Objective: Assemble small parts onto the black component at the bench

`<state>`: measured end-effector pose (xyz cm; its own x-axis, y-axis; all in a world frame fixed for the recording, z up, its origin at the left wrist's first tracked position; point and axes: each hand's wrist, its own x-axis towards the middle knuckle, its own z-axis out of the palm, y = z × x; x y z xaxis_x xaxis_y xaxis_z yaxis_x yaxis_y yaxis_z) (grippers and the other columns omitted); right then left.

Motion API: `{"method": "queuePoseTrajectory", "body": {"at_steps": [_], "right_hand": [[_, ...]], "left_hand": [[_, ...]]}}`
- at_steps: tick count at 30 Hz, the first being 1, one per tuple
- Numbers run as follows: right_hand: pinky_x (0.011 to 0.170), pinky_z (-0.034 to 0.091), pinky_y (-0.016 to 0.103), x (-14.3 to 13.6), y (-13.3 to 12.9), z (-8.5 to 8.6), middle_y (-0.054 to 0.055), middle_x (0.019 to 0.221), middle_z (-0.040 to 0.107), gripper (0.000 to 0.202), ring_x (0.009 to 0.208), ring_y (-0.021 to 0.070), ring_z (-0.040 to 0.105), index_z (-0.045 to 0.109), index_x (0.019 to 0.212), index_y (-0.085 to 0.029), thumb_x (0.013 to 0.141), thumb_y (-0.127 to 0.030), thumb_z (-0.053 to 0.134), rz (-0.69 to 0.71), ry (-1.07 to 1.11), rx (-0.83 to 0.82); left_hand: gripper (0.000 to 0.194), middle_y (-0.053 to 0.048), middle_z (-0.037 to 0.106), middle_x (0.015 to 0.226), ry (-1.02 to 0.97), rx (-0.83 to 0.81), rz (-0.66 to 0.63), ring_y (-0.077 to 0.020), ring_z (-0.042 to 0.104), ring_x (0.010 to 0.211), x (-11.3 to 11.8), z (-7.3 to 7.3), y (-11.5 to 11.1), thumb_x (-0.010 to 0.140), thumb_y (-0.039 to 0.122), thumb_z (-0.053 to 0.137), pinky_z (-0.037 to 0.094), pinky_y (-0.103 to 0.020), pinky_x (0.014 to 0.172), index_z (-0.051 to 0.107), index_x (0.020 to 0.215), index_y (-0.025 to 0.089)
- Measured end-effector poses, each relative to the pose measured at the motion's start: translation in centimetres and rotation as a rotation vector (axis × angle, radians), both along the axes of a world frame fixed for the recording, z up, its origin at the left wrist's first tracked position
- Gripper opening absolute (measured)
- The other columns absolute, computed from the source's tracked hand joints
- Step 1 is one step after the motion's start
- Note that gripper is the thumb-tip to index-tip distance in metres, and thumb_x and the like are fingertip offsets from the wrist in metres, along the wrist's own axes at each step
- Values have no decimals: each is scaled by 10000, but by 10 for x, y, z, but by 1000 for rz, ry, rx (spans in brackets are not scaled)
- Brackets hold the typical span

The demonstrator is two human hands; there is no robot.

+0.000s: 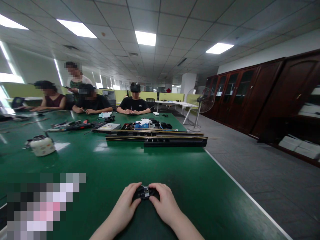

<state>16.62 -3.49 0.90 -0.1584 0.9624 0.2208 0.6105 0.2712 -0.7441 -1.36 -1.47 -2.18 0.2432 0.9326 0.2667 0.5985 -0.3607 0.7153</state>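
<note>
Close in front of me, a small black device [144,193] with a silvery piece at its middle is held between both hands. From the left, my left hand [131,196] pinches its end between thumb and fingers. My right hand [162,196] grips the opposite end in the same way. The fingers cover both ends, and the device's exact kind cannot be made out. Below it is the green tabletop [105,176].
Long black rails [175,141] with thin brass-coloured rods [160,136] lie across the table ahead. A cream jar [42,145] stands left. Beyond are tools [75,126], a blue packet [142,126] and several seated people. A fan [200,100] stands past the table's right edge.
</note>
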Motion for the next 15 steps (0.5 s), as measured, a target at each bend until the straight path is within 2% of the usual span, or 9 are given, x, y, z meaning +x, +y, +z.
{"method": "queuePoseTrajectory", "body": {"at_steps": [5, 15], "right_hand": [[913, 355, 316, 0, -1, 1, -7, 1019, 638, 318, 1005, 188, 533, 618, 982, -253, 709, -118, 527, -5, -12, 3], [899, 363, 313, 0, 0, 2, -8, 1028, 638, 261, 994, 186, 541, 617, 988, -264, 772, -170, 505, 7, -10, -2]], "left_hand": [[377, -72, 598, 1088, -14, 12, -1, -231, 526, 1060, 0, 2, -1, 689, 135, 492, 388, -428, 960, 558, 1050, 219], [367, -81, 607, 1111, -33, 14, 23, -224, 546, 1054, 0, 0, 1, 771, 239, 453, 420, -402, 934, 535, 1128, 218]]}}
